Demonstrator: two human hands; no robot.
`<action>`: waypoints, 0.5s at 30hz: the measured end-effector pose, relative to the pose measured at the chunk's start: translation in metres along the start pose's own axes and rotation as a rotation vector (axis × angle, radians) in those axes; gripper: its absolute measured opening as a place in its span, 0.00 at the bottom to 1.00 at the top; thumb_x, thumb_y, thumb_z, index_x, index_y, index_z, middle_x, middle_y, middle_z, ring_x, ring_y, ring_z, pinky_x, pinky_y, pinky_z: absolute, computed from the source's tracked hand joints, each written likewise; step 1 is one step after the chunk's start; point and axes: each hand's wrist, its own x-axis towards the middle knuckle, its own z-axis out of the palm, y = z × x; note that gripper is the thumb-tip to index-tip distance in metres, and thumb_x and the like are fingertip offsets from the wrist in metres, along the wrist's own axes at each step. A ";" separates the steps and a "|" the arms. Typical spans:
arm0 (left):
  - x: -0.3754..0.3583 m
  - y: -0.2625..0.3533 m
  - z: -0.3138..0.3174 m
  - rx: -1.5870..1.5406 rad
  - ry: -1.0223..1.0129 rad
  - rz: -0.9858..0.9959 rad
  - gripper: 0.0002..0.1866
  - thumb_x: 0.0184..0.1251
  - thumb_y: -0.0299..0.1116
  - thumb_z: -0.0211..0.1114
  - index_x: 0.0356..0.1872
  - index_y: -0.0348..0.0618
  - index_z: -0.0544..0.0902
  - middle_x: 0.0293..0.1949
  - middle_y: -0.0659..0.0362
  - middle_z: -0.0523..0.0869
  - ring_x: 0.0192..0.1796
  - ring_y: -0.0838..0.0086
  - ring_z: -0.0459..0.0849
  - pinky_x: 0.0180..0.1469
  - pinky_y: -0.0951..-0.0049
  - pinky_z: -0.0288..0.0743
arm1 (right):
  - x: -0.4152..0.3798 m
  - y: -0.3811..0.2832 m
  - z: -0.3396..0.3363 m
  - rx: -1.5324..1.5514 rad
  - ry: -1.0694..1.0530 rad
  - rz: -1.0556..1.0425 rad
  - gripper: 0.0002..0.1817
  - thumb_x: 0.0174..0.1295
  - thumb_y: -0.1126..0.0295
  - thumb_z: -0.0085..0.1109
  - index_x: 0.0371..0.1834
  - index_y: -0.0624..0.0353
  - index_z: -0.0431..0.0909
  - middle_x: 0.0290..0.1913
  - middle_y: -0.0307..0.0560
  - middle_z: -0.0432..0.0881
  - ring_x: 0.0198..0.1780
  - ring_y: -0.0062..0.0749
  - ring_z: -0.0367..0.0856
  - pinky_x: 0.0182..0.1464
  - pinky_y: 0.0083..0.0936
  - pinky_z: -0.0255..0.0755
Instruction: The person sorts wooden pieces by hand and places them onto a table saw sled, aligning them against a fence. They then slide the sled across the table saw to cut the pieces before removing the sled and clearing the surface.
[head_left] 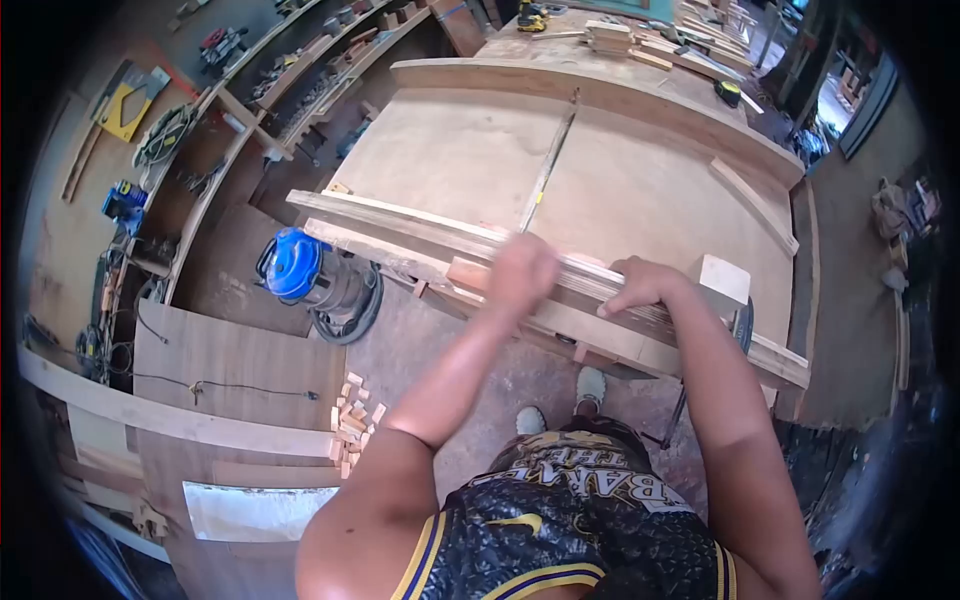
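A long wooden beam (400,222) with layered edges lies along the near side of a plywood panel (470,135). My left hand (522,275), slightly blurred, is closed over the beam near its middle; what it holds, if anything, is hidden. Just left of that hand, a small orange-brown wood block (468,273) sits against the beam's near side. My right hand (642,284) grips the beam farther right, fingers over the top and thumb down the near face. Beside my right wrist stands a pale block (725,278), with part of a clamp (744,326) below it.
A tape-like strip (548,170) crosses the panel, and a loose wood strip (755,205) lies at its right. A blue-topped shop vacuum (295,265) stands left on the floor, near a pile of wood offcuts (352,425). A yellow drill (531,16) and tape measure (728,93) are at the back.
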 end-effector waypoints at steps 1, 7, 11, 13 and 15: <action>0.007 0.000 0.002 -0.001 0.016 0.011 0.13 0.68 0.39 0.60 0.34 0.40 0.83 0.40 0.47 0.86 0.47 0.51 0.82 0.52 0.54 0.76 | 0.000 0.008 -0.007 0.027 0.055 -0.007 0.49 0.38 0.46 0.77 0.64 0.63 0.75 0.57 0.60 0.83 0.58 0.48 0.82 0.63 0.36 0.72; 0.111 -0.109 -0.012 0.197 -0.960 -0.242 0.13 0.59 0.31 0.63 0.43 0.40 0.89 0.45 0.46 0.89 0.48 0.57 0.89 0.53 0.58 0.80 | 0.005 0.000 0.014 0.115 0.046 -0.048 0.45 0.38 0.51 0.79 0.63 0.61 0.76 0.54 0.57 0.85 0.57 0.43 0.82 0.62 0.34 0.72; 0.126 -0.113 0.017 0.184 -1.389 -0.272 0.17 0.58 0.30 0.64 0.49 0.44 0.89 0.50 0.50 0.89 0.51 0.59 0.87 0.55 0.56 0.78 | 0.012 0.006 0.019 0.107 0.047 -0.068 0.43 0.39 0.53 0.80 0.61 0.61 0.77 0.54 0.55 0.85 0.56 0.42 0.82 0.63 0.33 0.70; 0.124 -0.111 0.011 0.181 -1.402 -0.361 0.17 0.60 0.31 0.63 0.49 0.42 0.88 0.52 0.50 0.88 0.52 0.59 0.87 0.57 0.56 0.77 | 0.006 0.000 0.018 0.162 0.047 -0.048 0.43 0.39 0.53 0.80 0.60 0.61 0.78 0.54 0.55 0.85 0.57 0.42 0.81 0.63 0.33 0.70; 0.130 -0.111 0.004 0.228 -1.378 -0.438 0.17 0.61 0.31 0.62 0.49 0.41 0.88 0.54 0.50 0.87 0.53 0.58 0.86 0.58 0.55 0.76 | 0.008 0.000 0.016 0.148 0.046 -0.053 0.43 0.39 0.53 0.80 0.61 0.62 0.77 0.54 0.55 0.85 0.58 0.42 0.81 0.63 0.32 0.70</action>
